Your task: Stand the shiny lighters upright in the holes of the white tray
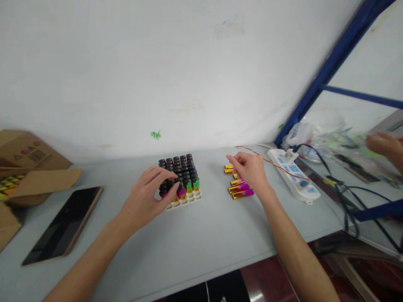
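A pale slotted tray (185,202) holds rows of upright black-topped lighters (181,165), some with green, yellow or magenta bodies. My left hand (151,188) is over the tray's near-left part, its thumb and forefinger closed around the black top of one lighter. To the right, several shiny gold and magenta lighters (241,193) lie on their sides, their far ends partly under my right hand (252,167). The fingers of that hand are curled in toward the thumb, just above the gold pieces. Whatever they hold, if anything, is hidden.
A dark phone (63,226) and an opened cardboard box (34,151) with yellow pieces are at left. On the right lie a white power strip (292,174), cables and plastic bags (308,134). A blue frame (315,84) stands there, with another hand (385,147) beyond it.
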{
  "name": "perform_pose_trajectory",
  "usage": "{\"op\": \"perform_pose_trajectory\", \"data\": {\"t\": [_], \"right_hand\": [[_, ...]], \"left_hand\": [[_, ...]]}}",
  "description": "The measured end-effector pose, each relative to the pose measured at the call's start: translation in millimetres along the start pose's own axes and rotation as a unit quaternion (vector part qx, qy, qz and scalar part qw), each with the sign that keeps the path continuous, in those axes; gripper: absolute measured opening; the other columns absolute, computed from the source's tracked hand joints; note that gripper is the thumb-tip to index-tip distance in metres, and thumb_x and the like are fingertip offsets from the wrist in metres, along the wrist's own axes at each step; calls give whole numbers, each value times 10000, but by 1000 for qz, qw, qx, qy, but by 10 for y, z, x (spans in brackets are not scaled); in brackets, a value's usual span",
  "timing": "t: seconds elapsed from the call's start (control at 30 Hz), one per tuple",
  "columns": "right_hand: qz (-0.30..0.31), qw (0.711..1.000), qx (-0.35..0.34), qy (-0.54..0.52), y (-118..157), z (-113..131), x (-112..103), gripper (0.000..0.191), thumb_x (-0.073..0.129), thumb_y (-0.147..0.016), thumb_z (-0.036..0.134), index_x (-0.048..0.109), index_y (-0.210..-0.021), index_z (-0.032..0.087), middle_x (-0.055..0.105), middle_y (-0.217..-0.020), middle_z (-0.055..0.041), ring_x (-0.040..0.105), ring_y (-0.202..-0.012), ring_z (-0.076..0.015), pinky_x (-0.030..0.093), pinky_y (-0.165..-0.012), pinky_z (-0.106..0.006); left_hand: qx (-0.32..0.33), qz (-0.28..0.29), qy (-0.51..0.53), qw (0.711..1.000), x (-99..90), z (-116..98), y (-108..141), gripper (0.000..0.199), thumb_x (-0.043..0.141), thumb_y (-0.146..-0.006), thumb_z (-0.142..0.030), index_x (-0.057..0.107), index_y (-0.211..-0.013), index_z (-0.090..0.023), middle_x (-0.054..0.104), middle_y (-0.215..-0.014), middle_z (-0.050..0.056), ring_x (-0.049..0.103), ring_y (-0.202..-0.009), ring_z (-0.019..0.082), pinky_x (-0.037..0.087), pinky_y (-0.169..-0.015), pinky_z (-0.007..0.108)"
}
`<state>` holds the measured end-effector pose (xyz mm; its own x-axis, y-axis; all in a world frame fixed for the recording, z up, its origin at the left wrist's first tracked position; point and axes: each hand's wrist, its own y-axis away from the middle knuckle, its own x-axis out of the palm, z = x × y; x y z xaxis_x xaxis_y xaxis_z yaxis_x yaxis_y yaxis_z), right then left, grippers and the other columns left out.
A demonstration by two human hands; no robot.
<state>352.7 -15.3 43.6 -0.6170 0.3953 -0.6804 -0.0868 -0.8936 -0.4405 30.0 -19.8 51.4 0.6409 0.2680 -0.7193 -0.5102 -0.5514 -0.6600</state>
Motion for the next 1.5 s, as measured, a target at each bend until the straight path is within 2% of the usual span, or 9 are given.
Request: {"op": "perform_pose_trajectory", "data": {"t": [0.1, 0.2, 0.3, 0.47, 0.8, 1.0, 1.17, 1.33, 1.5], "right_hand": [[-45, 997, -19, 67, -44, -173, -68, 432, 559, -1023, 443, 654, -668, 216, 657, -546, -10, 618, -514, -173, 508, -647, -301], [-7, 994, -68, 81, -83, -442, -96, 242, 532, -1004, 248, 765, -1061, 209, 777, -957, -79, 716, -820, -217, 564, -819, -364], [61, 989, -98, 94, -95, -699, -93, 403, 590, -937, 142, 697, -1316, 227, 720, -1252, -115, 698, -1088, -243, 549, -990, -427], [141, 981, -58, 121, -103, -940, -49, 235, 654, -956, 195, 773, -1159, 176, 760, -1164, -141, 700, -1097, -275, 511, -1040, -453], [171, 983, -33, 60, -142, -1059, 34, 175, 675, -962, 305, 761, -990, 155, 771, -944, -84, 696, -846, -209, 527, -785, -323], [127, 991, -31, -5, -123, -869, 25, 212, 613, -986, 363, 693, -1027, 171, 756, -972, -83, 679, -810, -192, 530, -742, -317], [99, 967, -2, -237, -74, -409, 31, 314, 685, -937, 502, 699, -1019, 199, 706, -818, -25, 638, -687, -165, 540, -661, -296], [164, 919, -1, -359, 77, 86, 75, 295, 742, -911, 491, 764, -1009, 214, 728, -831, -29, 615, -645, -140, 521, -626, -277], [249, 882, -40, -399, 241, 396, 249, 262, 745, -930, 451, 791, -990, 200, 698, -791, -24, 544, -613, -113, 441, -573, -249]], "left_hand": [[-18, -17, -9, 1000, -1, 28, 1, 93, 612, -976, -238, 662, -1044, -200, 712, -989, 57, 671, -936, 204, 546, -923, 360], [-29, -32, -12, 999, 3, 44, 6, 85, 595, -982, -236, 660, -1027, -203, 711, -970, 48, 673, -899, 191, 548, -892, 340], [-35, -40, -12, 999, 12, 50, 10, 93, 590, -980, -235, 660, -1031, -203, 709, -952, 40, 672, -880, 187, 543, -874, 331], [-41, -37, -3, 998, 38, 51, 14, 105, 583, -977, -229, 662, -1041, -201, 702, -938, 36, 672, -881, 190, 536, -877, 328], [-34, -38, 12, 999, 54, 52, 22, 97, 592, -973, -199, 654, -1048, -194, 695, -951, 38, 670, -889, 185, 531, -881, 320], [-13, -102, 26, 994, 12, -106, 5, 80, 627, -940, -120, 652, -971, -189, 692, -898, 24, 658, -841, 160, 534, -836, 298], [-76, -102, 127, 984, 53, -315, 49, 59, 654, -941, -156, 668, -897, -191, 623, -705, -33, 542, -568, 84, 456, -549, 208], [-218, 21, 263, 940, 138, -423, 82, 162, 657, -955, -340, 695, -986, -186, 681, -748, -9, 596, -526, 86, 480, -484, 193], [-305, 164, 438, 830, 248, -464, 100, 361, 649, -945, -510, 687, -1062, -170, 703, -821, 36, 672, -577, 141, 495, -412, 207]]}}
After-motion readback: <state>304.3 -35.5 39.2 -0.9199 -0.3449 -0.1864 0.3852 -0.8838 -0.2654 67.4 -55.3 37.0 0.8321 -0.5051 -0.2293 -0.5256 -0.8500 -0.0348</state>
